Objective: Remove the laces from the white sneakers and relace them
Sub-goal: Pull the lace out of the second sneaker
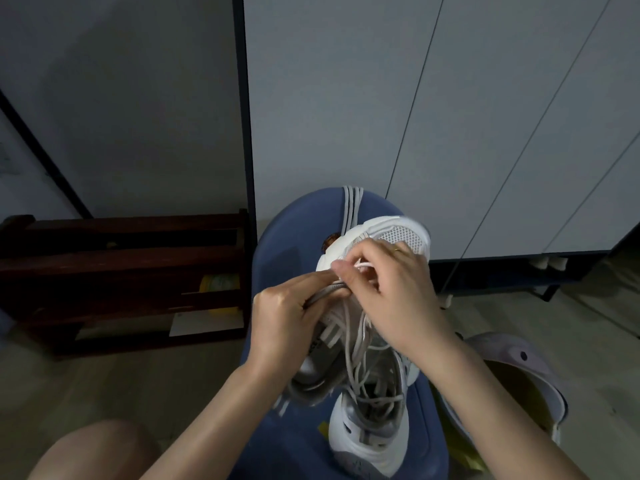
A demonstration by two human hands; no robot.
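Note:
A white sneaker (372, 427) lies on a blue stool (294, 233), toe pointing away, its mesh toe (403, 235) at the far end. Loose grey-white laces (363, 355) run in loops over its tongue and opening. My left hand (287, 317) grips a bunched section of lace and the shoe's left edge near the eyelets. My right hand (394, 289) pinches a lace end at the front eyelets, fingers curled. A second lace (351, 209) hangs over the stool's far edge.
A dark wooden shoe rack (121, 278) stands at the left against the wall. A pale cap-like object over something yellow (512, 375) sits on the floor at the right. White cabinet doors (450, 116) rise behind the stool. My knee (97, 452) shows at bottom left.

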